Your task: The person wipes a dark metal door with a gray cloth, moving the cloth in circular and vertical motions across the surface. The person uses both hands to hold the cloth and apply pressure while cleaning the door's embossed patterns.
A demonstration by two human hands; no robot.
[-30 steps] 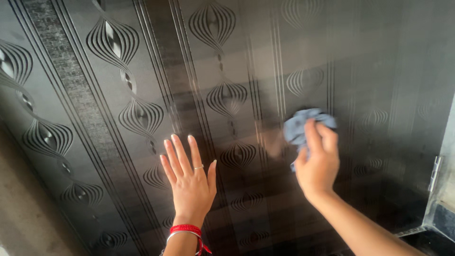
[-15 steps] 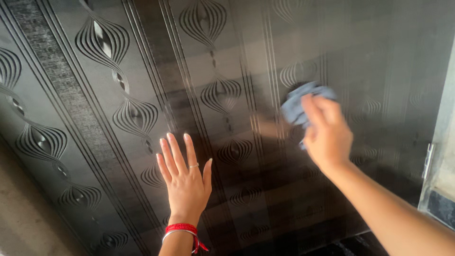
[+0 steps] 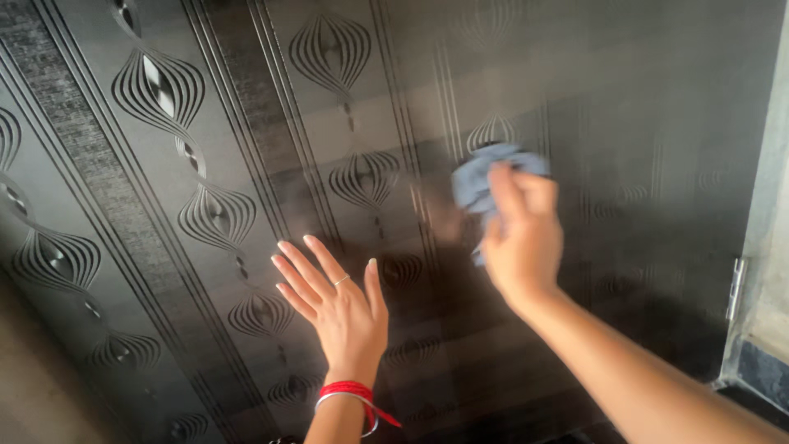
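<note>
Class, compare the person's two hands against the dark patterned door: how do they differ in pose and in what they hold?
The left hand is open, fingers spread, palm flat against the door; the right hand is closed around a blue cloth. The left hand is empty and wears a ring, with a red band at its wrist; the right shows neither. The left sits lower than the right. Both press on the door.
</note>
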